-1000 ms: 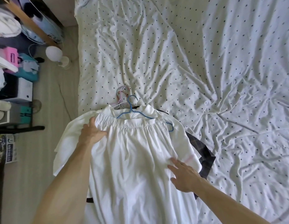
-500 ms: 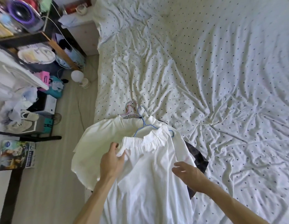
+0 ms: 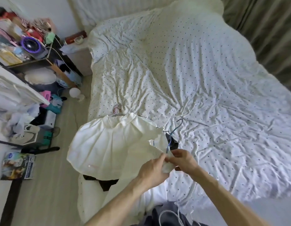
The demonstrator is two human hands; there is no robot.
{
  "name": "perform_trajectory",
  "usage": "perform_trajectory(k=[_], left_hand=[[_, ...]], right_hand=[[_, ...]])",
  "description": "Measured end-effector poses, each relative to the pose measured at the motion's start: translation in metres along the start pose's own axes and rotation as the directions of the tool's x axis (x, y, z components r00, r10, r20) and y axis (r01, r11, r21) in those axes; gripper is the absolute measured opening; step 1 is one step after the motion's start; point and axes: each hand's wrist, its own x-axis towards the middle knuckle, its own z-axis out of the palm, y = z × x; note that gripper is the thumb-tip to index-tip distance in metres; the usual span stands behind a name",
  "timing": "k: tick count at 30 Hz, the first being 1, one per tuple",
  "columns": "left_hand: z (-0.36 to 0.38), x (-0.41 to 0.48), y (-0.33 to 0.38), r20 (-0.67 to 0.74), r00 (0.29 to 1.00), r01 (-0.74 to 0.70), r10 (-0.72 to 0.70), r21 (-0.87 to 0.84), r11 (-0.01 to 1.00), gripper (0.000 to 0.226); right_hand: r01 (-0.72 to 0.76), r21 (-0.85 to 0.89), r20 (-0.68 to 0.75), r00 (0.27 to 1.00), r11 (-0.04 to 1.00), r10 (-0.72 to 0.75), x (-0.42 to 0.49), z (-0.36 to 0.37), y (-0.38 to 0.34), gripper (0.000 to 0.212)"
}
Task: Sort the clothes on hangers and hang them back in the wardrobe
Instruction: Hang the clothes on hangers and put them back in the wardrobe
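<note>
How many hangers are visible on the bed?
3: blue hanger right of the white clothes; pink hanger and pale hanger, hooks together above them. More may be hidden underneath.

Forearms reach forward, left grip and right grip meeting (almost touching), both pinching the white garment.

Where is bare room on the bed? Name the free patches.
Free: the polka-dot white bed sheet right of the blue wire hanger to the green curtain, and beyond the piled white garments. Crowded: that pile and the floor by the cluttered wooden shelf.
</note>
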Motion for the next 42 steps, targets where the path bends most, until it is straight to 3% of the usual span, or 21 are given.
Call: perform_trajectory(k=[3, 7, 11, 15, 18, 20, 23, 25, 28, 30, 32, 34, 37, 39, 42], left_hand=[[0.01, -0.002, 0.043, 0.024, 0.995, -0.101, 0.1, 0.032, 0.994, 0.038], [0.044, -0.015, 0.109, 0.05, 0.969, -0.244, 0.241, 0.071, 0.967, 0.033], [0.082, -0.032, 0.168, 0.253, 0.912, -0.369, 0.323, 0.158, 0.916, 0.028], [0.105, -0.042, 0.23, 0.441, 0.795, -0.493, 0.416, 0.07, 0.867, 0.03], [0.112, -0.022, 0.275, 0.356, 0.766, -0.576, 0.536, 0.007, 0.818, 0.029], [0.117, 0.0, 0.308, 0.257, 0.729, -0.678, 0.635, 0.142, 0.721, 0.042], [0.129, 0.013, 0.374, 0.27, 0.588, -0.808, 0.763, 0.227, 0.543, 0.068], [0.144, 0.004, 0.421, 0.35, 0.467, -0.884, 0.812, 0.175, 0.434, 0.062], [0.17, -0.028, 0.484, 0.384, 0.377, -0.894, 0.843, -0.087, 0.44, 0.042], [0.189, -0.054, 0.524, 0.372, 0.286, -0.899, 0.883, -0.216, 0.382, 0.046], [0.21, -0.078, 0.559, 0.388, 0.198, -0.889, 0.9, -0.315, 0.332, 0.038], [0.233, -0.099, 0.59, 0.415, 0.139, -0.86, 0.899, -0.4, 0.317, 0.032], [0.266, -0.126, 0.629, 0.463, 0.028, -0.843, 0.886, -0.465, 0.27, 0.041], [0.284, -0.146, 0.65, 0.49, -0.045, -0.855, 0.871, -0.47, 0.221, 0.044], [0.303, -0.176, 0.669, 0.495, -0.162, -0.867, 0.854, -0.484, 0.117, 0.042]], right_hand=[[0.008, 0.165, -0.061, 0.998, 0.986, 0.002, -0.024, -0.032, 0.025, 0.013], [0.002, 0.472, -0.094, 0.994, 0.882, 0.048, -0.077, -0.08, 0.057, 0.007], [-0.035, 0.461, -0.151, 0.982, 0.887, 0.117, -0.128, -0.126, 0.11, 0.025], [0.036, 0.416, -0.25, 0.965, 0.909, 0.076, -0.202, -0.175, 0.158, 0.009], [0.118, 0.33, -0.368, 0.93, 0.936, 0.012, -0.269, -0.222, 0.186, 0.032], [0.131, 0.216, -0.417, 0.909, 0.967, -0.03, -0.315, -0.248, 0.202, 0.028], [0.136, 0.138, -0.502, 0.863, 0.981, -0.049, -0.383, -0.275, 0.22, 0.026], [0.168, 0.141, -0.607, 0.793, 0.976, -0.049, -0.425, -0.284, 0.228, 0.027], [0.162, 0.092, -0.771, 0.636, 0.982, -0.032, -0.479, -0.29, 0.244, 0.034], [0.177, 0.108, -0.861, 0.509, 0.978, 0.003, -0.509, -0.287, 0.259, 0.037], [0.247, 0.171, -0.938, 0.338, 0.954, 0.081, -0.531, -0.278, 0.276, 0.03], [0.301, 0.228, -0.973, 0.112, 0.926, 0.203, -0.546, -0.266, 0.289, 0.023], [0.139, 0.334, -0.928, -0.124, 0.932, 0.351, -0.56, -0.243, 0.305, 0.02], [-0.003, 0.366, -0.909, -0.213, 0.931, 0.357, -0.566, -0.227, 0.316, 0.015], [-0.106, 0.389, -0.898, -0.267, 0.915, 0.35, -0.577, -0.207, 0.324, 0.026]])
